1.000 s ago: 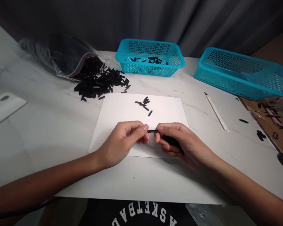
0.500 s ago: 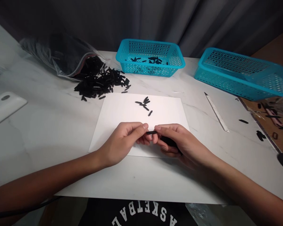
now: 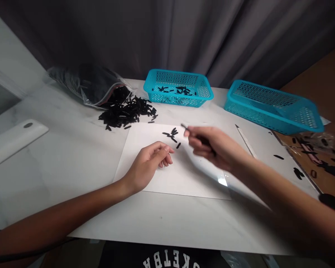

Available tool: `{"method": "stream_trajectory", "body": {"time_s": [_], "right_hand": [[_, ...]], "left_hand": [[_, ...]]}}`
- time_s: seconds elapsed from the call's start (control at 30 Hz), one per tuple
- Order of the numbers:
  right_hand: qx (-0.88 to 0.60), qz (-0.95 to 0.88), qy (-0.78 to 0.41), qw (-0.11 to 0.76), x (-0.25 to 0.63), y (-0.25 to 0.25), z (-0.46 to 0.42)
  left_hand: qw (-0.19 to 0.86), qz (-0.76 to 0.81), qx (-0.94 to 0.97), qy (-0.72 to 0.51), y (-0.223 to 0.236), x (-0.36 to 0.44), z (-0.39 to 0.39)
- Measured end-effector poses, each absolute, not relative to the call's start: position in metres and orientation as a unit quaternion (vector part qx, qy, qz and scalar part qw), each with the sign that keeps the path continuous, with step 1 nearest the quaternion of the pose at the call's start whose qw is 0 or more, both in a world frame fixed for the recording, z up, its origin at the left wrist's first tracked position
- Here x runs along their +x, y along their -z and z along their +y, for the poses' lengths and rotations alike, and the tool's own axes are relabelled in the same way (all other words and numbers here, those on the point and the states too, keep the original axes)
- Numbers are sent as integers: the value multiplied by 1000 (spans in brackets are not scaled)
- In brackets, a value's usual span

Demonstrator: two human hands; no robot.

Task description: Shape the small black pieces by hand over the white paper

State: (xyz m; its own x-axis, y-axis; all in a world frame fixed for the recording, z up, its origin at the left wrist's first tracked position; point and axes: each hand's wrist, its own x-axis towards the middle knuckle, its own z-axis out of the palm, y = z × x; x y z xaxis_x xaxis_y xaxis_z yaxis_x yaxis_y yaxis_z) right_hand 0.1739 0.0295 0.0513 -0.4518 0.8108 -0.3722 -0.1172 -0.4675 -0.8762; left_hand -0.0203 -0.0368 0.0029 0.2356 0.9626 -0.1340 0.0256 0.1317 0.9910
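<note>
right hand (image 3: 209, 147): a small black piece (image 3: 184, 127) was pinched in the fingers
left hand (image 3: 149, 163): fingers loosely curled, nothing held, rested on white sheet (image 3: 167, 175)

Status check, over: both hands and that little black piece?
Right hand raised, blurred, pinching small black piece. Left hand empty, resting on white sheet. Loose black pieces just ahead.

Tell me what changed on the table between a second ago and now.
The hands came apart. The left hand let go of the small black piece and rests on the white paper. The right hand lifted and moved away from the body, carrying the piece pinched in its grip. The black pile, both baskets and the loose pieces on the paper stayed put.
</note>
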Motion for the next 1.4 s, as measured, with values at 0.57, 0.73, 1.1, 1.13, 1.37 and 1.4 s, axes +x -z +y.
{"method": "stream_trajectory", "body": {"time_s": [0.57,0.73,1.1,1.13,1.37,1.4], "right_hand": [[-434,-348,-815,159,150,-22,-13],[-411,-366,-819,164,166,-24,-36],[-429,-404,-791,166,170,-20,-47],[-430,-402,-791,167,170,-21,-46],[-431,-393,-786,206,167,-21,-46],[-428,-390,-789,207,166,-20,-47]], "left_hand": [[265,377,779,-425,-2,-29,-31],[310,303,833,-343,-2,-24,-40],[396,305,819,-281,-8,-19,-43],[401,313,811,-288,-8,-17,-44],[442,378,756,-300,-13,-9,-52],[446,385,749,-302,-14,-8,-52]]}}
